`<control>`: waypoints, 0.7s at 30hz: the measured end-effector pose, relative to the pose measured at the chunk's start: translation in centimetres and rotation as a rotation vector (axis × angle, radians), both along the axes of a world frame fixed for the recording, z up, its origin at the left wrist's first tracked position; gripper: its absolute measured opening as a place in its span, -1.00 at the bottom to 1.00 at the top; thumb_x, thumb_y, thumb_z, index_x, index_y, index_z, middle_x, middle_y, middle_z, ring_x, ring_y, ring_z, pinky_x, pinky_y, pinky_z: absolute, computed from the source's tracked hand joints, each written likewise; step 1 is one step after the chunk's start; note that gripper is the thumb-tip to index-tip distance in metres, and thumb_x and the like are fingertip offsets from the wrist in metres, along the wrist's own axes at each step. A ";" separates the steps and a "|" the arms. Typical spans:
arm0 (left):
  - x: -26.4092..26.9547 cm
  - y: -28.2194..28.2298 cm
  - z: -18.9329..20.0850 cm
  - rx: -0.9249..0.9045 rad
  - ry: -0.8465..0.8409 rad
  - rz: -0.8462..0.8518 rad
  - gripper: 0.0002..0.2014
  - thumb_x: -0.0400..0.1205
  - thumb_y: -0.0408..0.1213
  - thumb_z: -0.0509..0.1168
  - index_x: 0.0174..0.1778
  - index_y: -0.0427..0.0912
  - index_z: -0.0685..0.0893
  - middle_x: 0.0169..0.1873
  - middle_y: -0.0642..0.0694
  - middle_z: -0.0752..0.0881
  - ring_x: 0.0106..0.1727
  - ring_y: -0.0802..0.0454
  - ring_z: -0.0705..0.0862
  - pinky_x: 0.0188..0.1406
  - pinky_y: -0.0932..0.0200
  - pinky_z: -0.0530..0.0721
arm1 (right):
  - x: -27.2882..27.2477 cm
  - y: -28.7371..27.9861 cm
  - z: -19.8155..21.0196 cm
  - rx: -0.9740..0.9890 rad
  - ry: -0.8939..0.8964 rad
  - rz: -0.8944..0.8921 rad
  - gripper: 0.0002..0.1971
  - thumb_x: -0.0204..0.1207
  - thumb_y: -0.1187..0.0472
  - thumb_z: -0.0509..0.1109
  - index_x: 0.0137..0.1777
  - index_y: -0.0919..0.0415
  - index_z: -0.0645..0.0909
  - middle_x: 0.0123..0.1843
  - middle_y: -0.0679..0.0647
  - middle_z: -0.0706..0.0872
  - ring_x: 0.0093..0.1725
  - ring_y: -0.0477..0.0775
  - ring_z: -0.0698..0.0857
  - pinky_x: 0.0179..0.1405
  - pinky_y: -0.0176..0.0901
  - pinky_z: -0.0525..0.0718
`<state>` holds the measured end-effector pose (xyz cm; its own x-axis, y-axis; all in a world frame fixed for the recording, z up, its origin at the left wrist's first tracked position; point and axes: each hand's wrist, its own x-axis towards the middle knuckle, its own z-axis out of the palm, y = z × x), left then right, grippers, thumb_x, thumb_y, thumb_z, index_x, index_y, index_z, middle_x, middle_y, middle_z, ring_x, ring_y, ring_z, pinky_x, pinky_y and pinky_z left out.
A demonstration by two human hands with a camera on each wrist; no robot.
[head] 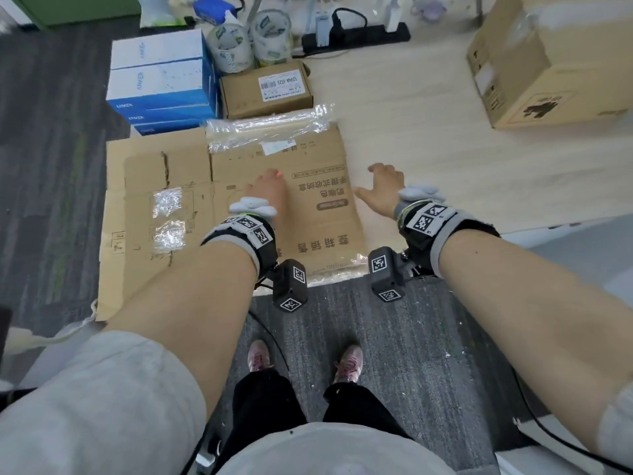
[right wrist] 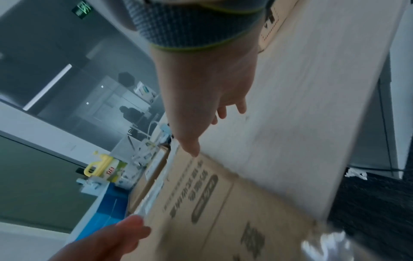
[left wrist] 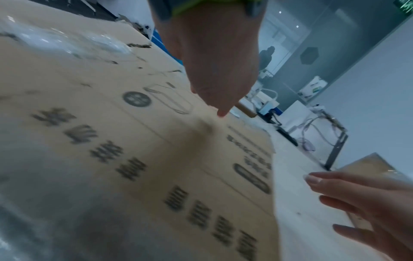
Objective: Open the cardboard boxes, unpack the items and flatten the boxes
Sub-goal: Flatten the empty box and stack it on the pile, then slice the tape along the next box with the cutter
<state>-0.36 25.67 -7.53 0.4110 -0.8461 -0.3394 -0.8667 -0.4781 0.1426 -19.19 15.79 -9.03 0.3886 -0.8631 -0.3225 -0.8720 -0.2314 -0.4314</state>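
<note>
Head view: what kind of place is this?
Probably an office used for unpacking. A light wood desk carries flattened cardboard, stacked blue product boxes, tape rolls and a power strip; glass partitions stand behind.

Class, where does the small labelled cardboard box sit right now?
In the head view, the small cardboard box sits left of centre, beyond the flattened cardboard, beside the blue boxes, before the tape rolls.

Even, bright light in the head view; both wrist views dimmer, bluish, motion-blurred, warped at the edges
</note>
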 end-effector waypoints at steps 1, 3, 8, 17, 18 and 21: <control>-1.6 -0.9 0.8 -0.009 0.033 -0.033 -0.61 0.70 -0.42 0.08 0.47 -0.26 0.46 0.48 -0.22 0.41 0.39 -0.23 0.50 0.39 -0.04 0.46 | -1.2 -0.5 0.8 -0.003 -0.020 0.002 -0.43 0.61 0.01 0.31 0.53 0.26 0.31 0.48 0.23 0.43 0.45 0.25 0.40 0.36 0.06 0.40; -4.8 -2.6 1.8 -0.002 0.117 -0.068 -0.67 0.65 -0.45 0.13 0.34 -0.25 0.52 0.35 -0.21 0.52 0.23 -0.20 0.59 0.19 0.04 0.54 | -3.5 -1.4 2.0 -0.009 -0.072 0.010 -0.48 0.63 0.06 0.29 0.51 0.26 0.34 0.47 0.21 0.47 0.43 0.23 0.44 0.37 0.03 0.42; -12.0 -6.1 2.7 -0.132 0.199 -0.169 -0.63 0.61 -0.48 0.13 0.29 -0.06 0.35 0.04 -0.05 0.57 -0.23 -0.02 0.52 -0.27 0.10 0.50 | -7.8 -2.3 4.9 -0.053 -0.180 0.025 -0.53 0.64 0.16 0.29 0.51 0.26 0.35 0.48 0.20 0.47 0.44 0.19 0.47 0.40 -0.04 0.40; -22.3 -14.7 7.0 -0.280 0.290 -0.486 -0.86 0.73 -0.28 0.08 0.13 -0.23 0.46 -0.09 -0.23 0.65 -0.17 -0.20 0.60 -0.23 -0.01 0.53 | -16.8 -6.2 8.7 -0.125 -0.224 -0.055 -0.67 0.67 0.20 0.14 0.32 0.21 0.62 0.26 0.20 0.70 0.24 0.24 0.62 0.16 -0.06 0.55; -23.1 -15.4 7.1 -0.297 0.296 -0.489 -0.85 0.73 -0.23 0.10 0.12 -0.22 0.46 -0.11 -0.23 0.65 -0.17 -0.21 0.62 -0.21 -0.05 0.58 | -17.6 -6.9 8.9 -0.139 -0.196 -0.066 -0.68 0.67 0.17 0.15 0.26 0.22 0.65 0.19 0.22 0.72 0.18 0.27 0.64 0.07 -0.04 0.56; -25.0 -17.7 7.4 -0.343 0.342 -0.483 -0.81 0.74 -0.17 0.14 0.14 -0.22 0.46 -0.11 -0.24 0.67 -0.17 -0.23 0.63 -0.15 -0.12 0.63 | -19.6 -9.1 9.7 -0.191 -0.134 -0.071 -0.68 0.70 0.14 0.15 0.15 0.26 0.70 0.07 0.27 0.73 0.07 0.29 0.65 -0.17 -0.07 0.43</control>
